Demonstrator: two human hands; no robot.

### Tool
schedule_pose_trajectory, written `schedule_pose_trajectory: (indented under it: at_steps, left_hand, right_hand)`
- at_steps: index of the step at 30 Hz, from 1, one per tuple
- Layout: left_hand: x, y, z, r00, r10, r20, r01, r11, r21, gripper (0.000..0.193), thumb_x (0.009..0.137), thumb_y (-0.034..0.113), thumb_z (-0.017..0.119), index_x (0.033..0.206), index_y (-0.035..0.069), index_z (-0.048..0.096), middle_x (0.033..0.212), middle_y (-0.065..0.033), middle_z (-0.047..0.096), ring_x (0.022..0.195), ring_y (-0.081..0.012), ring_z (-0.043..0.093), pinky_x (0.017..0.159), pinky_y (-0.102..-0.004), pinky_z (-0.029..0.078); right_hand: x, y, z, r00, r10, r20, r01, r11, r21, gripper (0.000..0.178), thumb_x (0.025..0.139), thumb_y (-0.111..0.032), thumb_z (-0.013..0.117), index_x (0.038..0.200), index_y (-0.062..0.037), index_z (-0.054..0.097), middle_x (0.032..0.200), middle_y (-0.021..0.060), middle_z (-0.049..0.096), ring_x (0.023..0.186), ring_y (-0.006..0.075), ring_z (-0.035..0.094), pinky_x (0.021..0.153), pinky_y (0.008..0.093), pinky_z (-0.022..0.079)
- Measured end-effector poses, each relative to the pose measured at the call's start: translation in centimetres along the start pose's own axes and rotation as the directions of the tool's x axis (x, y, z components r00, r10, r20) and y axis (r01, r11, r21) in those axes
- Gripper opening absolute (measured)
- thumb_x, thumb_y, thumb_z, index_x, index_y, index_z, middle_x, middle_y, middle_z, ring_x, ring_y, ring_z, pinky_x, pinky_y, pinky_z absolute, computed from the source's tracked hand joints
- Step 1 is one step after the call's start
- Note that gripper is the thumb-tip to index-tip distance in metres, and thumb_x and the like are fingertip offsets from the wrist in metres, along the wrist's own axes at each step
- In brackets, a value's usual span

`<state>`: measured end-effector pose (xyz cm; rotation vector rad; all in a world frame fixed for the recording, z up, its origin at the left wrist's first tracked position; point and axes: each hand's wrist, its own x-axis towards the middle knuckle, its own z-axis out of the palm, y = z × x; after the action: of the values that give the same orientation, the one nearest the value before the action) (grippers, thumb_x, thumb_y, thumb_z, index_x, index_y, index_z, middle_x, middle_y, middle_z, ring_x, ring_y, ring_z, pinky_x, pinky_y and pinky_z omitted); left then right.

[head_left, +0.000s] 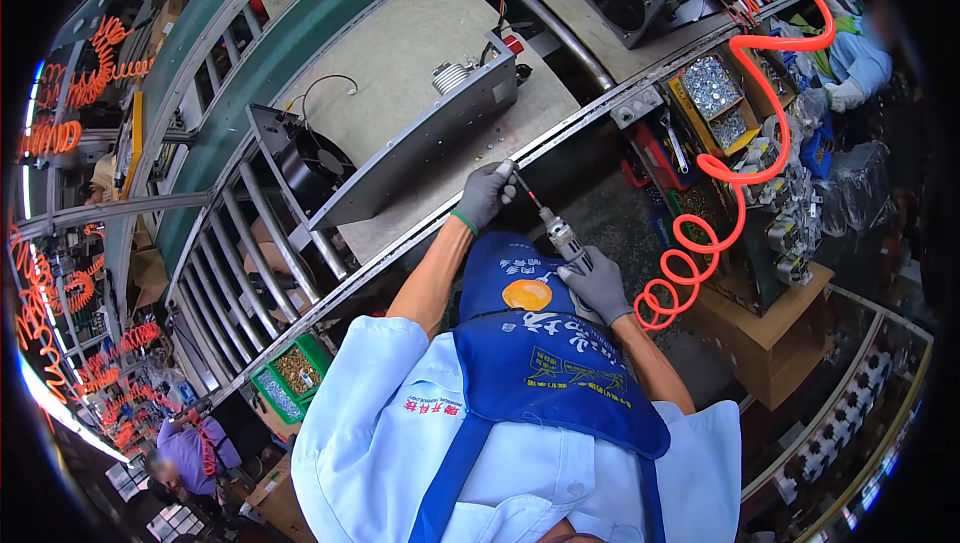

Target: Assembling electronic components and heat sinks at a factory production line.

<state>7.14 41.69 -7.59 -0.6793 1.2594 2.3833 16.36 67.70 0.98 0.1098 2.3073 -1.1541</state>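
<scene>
While the gloved right hand (602, 286) is wrapped firmly around the silver power driver (563, 236), its slim bit (530, 189) angles up toward the gloved left hand (484, 197), fingers bent in near the tip; whether they pinch anything, I can't tell! That driver sits between blue apron (500, 368) and bench (395, 33), where a grey metal panel (425, 138) stands just beyond.
</scene>
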Motion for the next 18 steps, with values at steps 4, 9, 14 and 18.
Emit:
schedule_pose_trajectory:
  at_steps: [4, 9, 14, 18]
  left_hand:
    - [-0.3, 0.0, 0.2, 0.996, -0.047, 0.069, 0.047, 0.999, -0.004, 0.021, 0.095, 0.024, 0.059, 0.096, 0.003, 0.062, 0.073, -0.0009, 0.058, 0.055, -0.0084, 0.053, 0.047, -0.0221, 0.042]
    - [-0.3, 0.3, 0.0, 0.989, -0.086, 0.117, 0.069, 0.987, 0.145, 0.022, 0.094, 0.025, 0.06, 0.097, 0.003, 0.063, 0.074, -0.0022, 0.061, 0.056, -0.0094, 0.055, 0.049, -0.0229, 0.044]
    - [1.5, 0.5, 0.3, 0.994, -0.106, 0.012, 0.083, 0.841, 0.535, 0.036, 0.093, 0.035, 0.059, 0.1, 0.0, 0.064, 0.081, -0.0069, 0.066, 0.056, -0.0123, 0.059, 0.05, -0.0246, 0.048]
    - [5.8, 1.4, -2.4, 0.976, 0.218, 0.011, -0.076, 0.291, 0.954, 0.043, 0.092, 0.04, 0.054, 0.11, 0.003, 0.063, 0.097, -0.0194, 0.068, 0.083, -0.0345, 0.067, 0.072, -0.0405, 0.053]
  right_hand:
    - [-0.5, 0.3, -0.4, 1.0, -0.029, -0.012, 0.029, 0.999, -0.026, 0.038, 0.073, -0.028, 0.076, 0.098, -0.0029, 0.062, 0.083, 0.0142, 0.068, 0.078, 0.0253, 0.068, 0.07, 0.0358, 0.052]
    - [-0.7, 0.7, -1.0, 0.997, 0.052, 0.056, -0.053, 0.999, 0.007, 0.039, 0.072, -0.029, 0.076, 0.099, -0.0043, 0.063, 0.087, 0.0158, 0.068, 0.082, 0.0308, 0.068, 0.073, 0.0385, 0.051]
    - [-0.4, 0.0, -0.5, 0.994, 0.111, -0.02, -0.112, 0.992, -0.053, 0.039, 0.072, -0.03, 0.076, 0.098, -0.0039, 0.063, 0.085, 0.0167, 0.068, 0.08, 0.0304, 0.068, 0.071, 0.0392, 0.051]
    - [0.7, -1.1, 0.6, 0.972, 0.227, -0.055, -0.224, 0.973, 0.065, 0.038, 0.073, -0.029, 0.076, 0.096, -0.0029, 0.063, 0.082, 0.0154, 0.067, 0.075, 0.0282, 0.067, 0.068, 0.0388, 0.051]
